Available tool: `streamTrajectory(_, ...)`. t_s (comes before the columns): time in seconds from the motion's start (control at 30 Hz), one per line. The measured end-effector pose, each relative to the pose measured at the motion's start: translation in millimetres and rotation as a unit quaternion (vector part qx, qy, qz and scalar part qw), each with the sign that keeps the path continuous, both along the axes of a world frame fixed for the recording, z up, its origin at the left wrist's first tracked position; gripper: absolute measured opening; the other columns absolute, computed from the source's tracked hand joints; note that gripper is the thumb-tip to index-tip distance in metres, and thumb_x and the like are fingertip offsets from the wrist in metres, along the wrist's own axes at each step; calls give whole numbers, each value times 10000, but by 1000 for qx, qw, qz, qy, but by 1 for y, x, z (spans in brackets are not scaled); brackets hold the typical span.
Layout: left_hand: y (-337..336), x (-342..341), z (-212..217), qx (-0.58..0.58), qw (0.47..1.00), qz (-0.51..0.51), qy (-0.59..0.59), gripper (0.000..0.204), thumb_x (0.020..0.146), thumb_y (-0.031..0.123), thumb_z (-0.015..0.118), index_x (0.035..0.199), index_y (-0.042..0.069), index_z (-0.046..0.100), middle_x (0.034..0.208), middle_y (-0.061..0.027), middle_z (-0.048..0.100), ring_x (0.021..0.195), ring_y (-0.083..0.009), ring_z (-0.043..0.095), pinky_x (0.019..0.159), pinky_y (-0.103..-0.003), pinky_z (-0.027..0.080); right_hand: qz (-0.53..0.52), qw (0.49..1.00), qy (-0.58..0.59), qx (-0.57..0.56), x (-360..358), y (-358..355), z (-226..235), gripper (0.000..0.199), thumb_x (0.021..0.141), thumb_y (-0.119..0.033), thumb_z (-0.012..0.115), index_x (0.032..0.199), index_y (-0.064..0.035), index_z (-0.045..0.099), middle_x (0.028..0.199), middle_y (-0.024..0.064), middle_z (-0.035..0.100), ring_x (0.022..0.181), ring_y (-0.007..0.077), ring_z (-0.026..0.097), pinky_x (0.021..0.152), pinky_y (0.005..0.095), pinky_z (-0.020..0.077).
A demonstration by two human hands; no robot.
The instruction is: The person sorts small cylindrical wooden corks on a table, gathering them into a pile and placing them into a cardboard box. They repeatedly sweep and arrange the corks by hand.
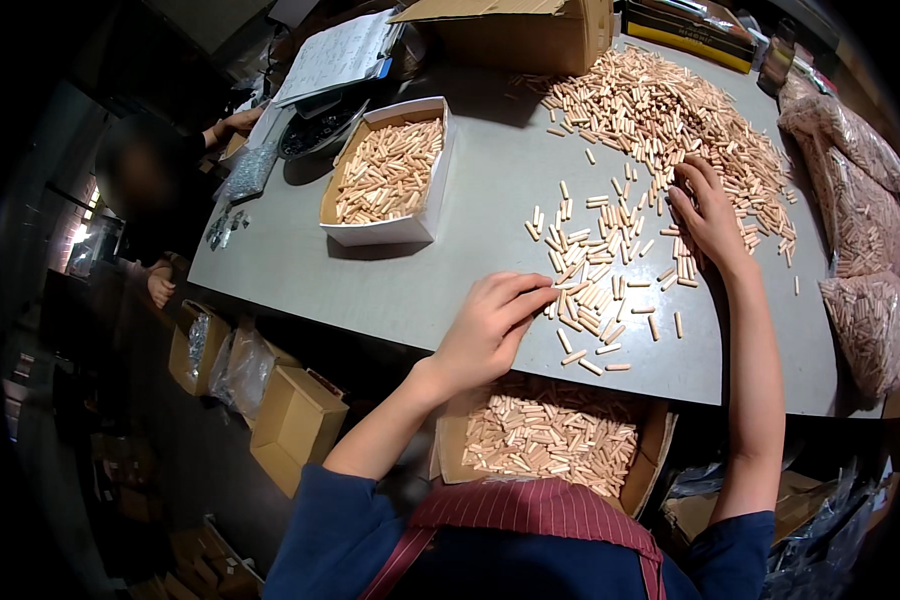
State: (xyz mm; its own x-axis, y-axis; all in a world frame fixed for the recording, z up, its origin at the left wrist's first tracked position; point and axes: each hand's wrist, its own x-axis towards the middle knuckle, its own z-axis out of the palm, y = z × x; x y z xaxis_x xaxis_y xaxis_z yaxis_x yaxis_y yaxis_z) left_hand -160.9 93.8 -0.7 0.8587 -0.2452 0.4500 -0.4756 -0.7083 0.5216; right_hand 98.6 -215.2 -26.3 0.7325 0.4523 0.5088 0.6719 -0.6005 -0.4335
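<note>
Many short, pale wooden dowels are spread over the grey table. My left hand [490, 325] is at the near edge of the loose dowels [610, 255], its fingers stretched out and the tips touching the nearest ones. Whether a dowel sits between those fingertips is hard to see. Farther right, my right hand [708, 215] lies with bent, parted fingers at the front of the large dowel heap [660, 105]. Below the table edge, in front of my apron, a cardboard box [452, 450] holds a mass of dowels.
A white box [380, 235] of dowels stands left of centre on the table [290, 260]. Clear bags of dowels [860, 240] line the right side. An open carton [510, 35], papers [340, 55] and a dark bowl [315, 135] stand at the back. A person [160, 285] is at far left.
</note>
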Motion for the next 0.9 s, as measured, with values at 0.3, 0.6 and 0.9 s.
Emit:
streamTrajectory(0.3,-1,-5,5,1,1000,26,-10,408,895,-58,658,1246,109,784,1303,-113,714,1195,-326,637,1018,-420,531,4,1000,-9,7,2,0,-3,393,1038,-246,673,1337,6,628,1453,198,571,1294,393,606,1100,436,493)
streamTrajectory(0.6,0,-6,-1,-32,999,42,-2,347,904,-50,660,1189,94,797,1247,-95,744,1151,-318,661,981,-403,547,10,1000,0,11,1,2,-2,386,1036,-236,670,1333,3,615,1438,190,569,1279,387,610,1089,433,493)
streamTrajectory(0.9,-8,-3,6,-46,996,77,19,281,894,55,756,1172,66,791,1203,-86,749,1115,-297,659,980,-404,531,3,1000,-3,10,-2,2,0,380,1038,-233,672,1332,-1,616,1432,183,571,1268,381,615,1083,430,498)
